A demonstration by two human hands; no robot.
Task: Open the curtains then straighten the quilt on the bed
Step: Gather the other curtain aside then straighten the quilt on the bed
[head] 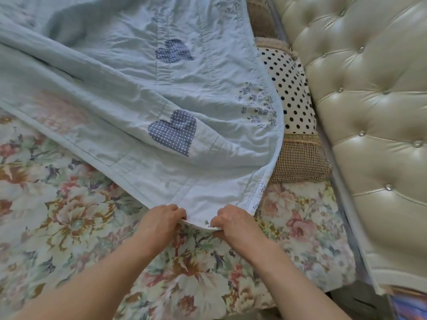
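Soft even daylight, sheen on the tufted headboard [369, 112], wide-angle bending at edges, slight overall softness

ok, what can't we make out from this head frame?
curtains: outside the head view; open or not, unknown.
quilt: far end cut off by top and left frame edges.
left hand and right hand: fingertips hidden under the quilt hem they grip.
polka-dot pillow: partly hidden under the quilt.

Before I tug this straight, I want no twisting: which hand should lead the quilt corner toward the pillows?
Probably right. The right hand pinches the quilt hem nearest its corner, on the side of the pillows; the left hand grips farther from them.
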